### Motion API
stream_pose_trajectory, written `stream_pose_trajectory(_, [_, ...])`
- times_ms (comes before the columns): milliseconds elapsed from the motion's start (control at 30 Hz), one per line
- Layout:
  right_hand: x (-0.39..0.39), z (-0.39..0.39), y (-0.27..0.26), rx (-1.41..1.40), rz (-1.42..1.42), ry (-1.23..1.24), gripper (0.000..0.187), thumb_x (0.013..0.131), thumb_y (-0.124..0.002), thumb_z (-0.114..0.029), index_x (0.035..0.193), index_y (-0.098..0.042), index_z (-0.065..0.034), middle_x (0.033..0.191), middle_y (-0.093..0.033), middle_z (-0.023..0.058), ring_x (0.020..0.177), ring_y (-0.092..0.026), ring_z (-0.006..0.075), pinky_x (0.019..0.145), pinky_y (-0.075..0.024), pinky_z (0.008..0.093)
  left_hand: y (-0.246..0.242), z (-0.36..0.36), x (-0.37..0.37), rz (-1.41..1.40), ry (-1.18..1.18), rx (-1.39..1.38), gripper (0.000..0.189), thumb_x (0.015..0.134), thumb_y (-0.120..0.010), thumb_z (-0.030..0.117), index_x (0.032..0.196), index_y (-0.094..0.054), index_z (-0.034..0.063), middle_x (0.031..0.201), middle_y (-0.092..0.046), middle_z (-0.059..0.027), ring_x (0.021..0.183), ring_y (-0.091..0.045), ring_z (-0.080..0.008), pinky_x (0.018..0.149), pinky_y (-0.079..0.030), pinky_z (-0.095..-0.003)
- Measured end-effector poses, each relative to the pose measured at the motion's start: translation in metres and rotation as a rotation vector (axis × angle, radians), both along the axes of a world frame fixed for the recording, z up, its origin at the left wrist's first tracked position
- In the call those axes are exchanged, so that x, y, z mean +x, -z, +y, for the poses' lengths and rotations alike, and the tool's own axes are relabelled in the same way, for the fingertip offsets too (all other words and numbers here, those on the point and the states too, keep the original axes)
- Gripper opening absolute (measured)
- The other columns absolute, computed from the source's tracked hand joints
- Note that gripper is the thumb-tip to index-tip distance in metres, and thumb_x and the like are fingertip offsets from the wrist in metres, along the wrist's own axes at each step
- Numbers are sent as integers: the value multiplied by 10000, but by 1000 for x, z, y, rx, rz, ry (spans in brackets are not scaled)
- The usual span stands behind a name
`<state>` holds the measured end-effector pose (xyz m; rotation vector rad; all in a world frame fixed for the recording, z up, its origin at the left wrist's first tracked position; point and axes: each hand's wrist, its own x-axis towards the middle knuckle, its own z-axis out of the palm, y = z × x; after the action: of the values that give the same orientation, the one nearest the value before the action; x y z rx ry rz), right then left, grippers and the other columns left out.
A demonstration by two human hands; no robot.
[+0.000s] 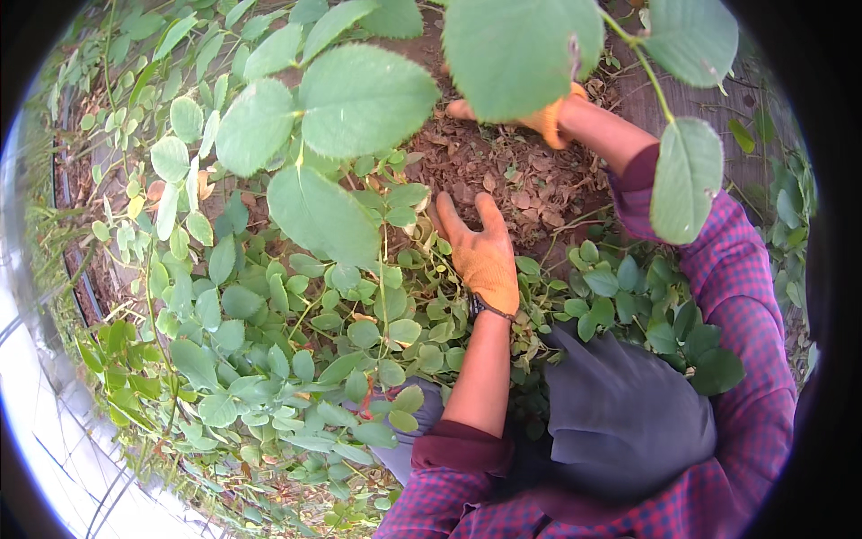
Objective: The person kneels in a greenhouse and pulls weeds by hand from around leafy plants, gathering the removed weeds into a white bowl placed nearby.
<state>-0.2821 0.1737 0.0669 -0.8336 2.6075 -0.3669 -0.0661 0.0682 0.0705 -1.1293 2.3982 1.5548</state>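
Note:
In an orange knit-cuffed work glove, my left hand (481, 259) rests at the near edge of a heap of dry brown leaves (518, 178). Its fingers are spread, with nothing held between them. A dark band circles that wrist. On the far side of the heap is my right hand (549, 121), also gloved in orange. A large green leaf (525, 57) close to the camera hides most of it. One straight finger shows past the leaf, apart from a second fingertip, and no held thing is visible. The litter lies between both hands.
Leafy rose-like stems (303, 303) crowd the left and front. Big leaves (367, 101) hang near the camera. My grey-clad knee (626, 411) is among the foliage. Bare hard ground (660, 87) shows at upper right. Dark tubing (84, 283) runs along the left.

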Motion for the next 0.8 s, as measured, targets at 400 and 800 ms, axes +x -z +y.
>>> stream_pose_trajectory(400, [46,-26,-13,-26,240,-568,155,884,-694,-219,1006,-736,-132,977,-715,53,1029,-697,283,993,-538,443,2,-6,4,138,-15,225,744,1089,-592,422,1630,-368,-37,1669,-404,-278,1532,-416,-410,1247,-353,-430])
stream_pose_trajectory(800, [44,138,39,-153,268,341,405,977,-728,-307,1339,-716,-125,1394,-681,166,1324,-610,406,1124,-483,509,-7,25,7,250,204,-51,695,1038,-679,319,1577,-413,-30,1652,-378,-310,1541,-352,-490,1278,-318,-525])
